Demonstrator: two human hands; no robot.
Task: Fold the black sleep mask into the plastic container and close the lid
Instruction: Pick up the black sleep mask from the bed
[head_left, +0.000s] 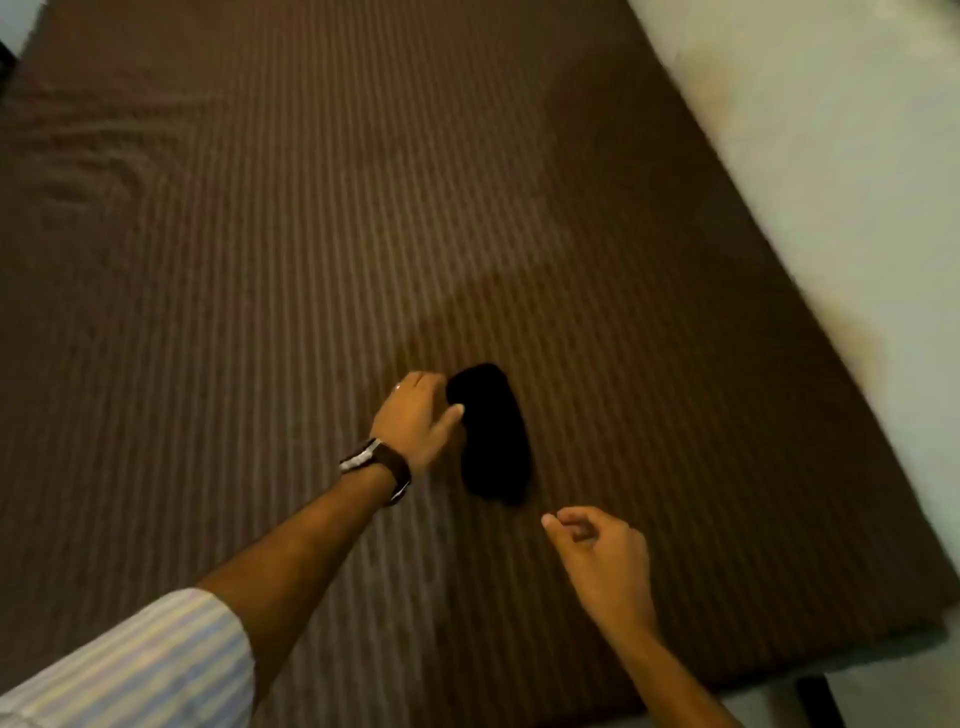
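Note:
The black sleep mask (491, 434) lies on the brown striped bed sheet (311, 234), an elongated dark shape running from upper left to lower right. My left hand (415, 418), with a watch on the wrist, rests at the mask's upper left end; its thumb touches the mask's edge, and a real grip cannot be made out. My right hand (597, 556) hovers just below and right of the mask's lower end, fingers loosely curled and apart, holding nothing. No plastic container is in view.
The sheet has wrinkles (88, 156) at the far left. A pale wall or floor (831, 130) borders the bed on the right. The bed's near corner (883, 639) is at the lower right, with a dark leg (815, 701) below it.

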